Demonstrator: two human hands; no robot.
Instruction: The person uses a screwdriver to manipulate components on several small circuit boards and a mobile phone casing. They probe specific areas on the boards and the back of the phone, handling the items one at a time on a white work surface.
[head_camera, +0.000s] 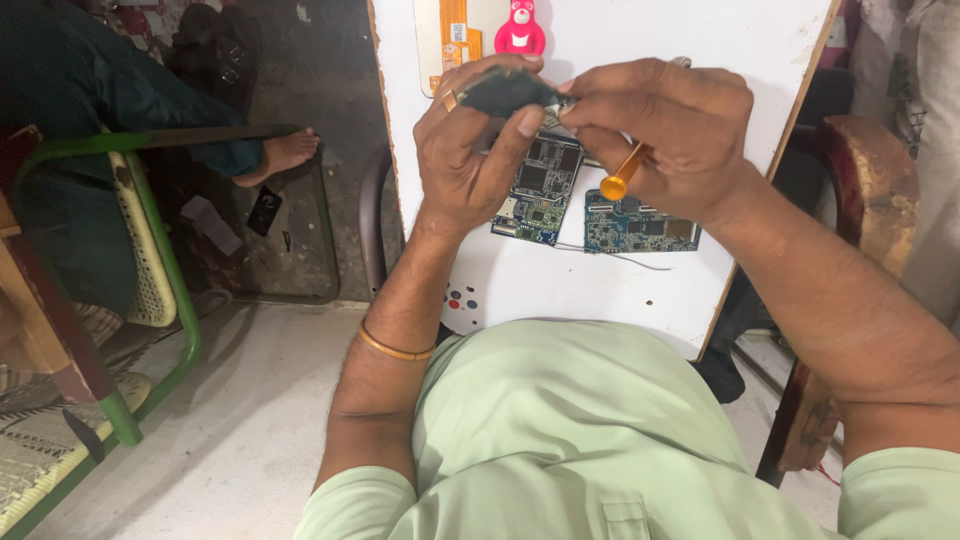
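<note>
Head view: both hands, left hand (468, 150) gripping a dark part (505, 90), right hand (655, 130) closed on an orange-handled screwdriver (622, 175), hide the circuit boards (640, 228).

Matt white laminate board (620, 280) with raw wooden edge; glossy orange plastic screwdriver handle (622, 176); green fibreglass circuit boards (540, 190); rough concrete floor (250, 400).

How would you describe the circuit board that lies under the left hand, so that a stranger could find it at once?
Start at the white board resting on the person's lap. Two bare circuit boards lie side by side near its middle. The one meant is the left circuit board, just below the left hand: it stands taller than wide and carries large dark chips, while the right circuit board lies flat and wide.
</note>
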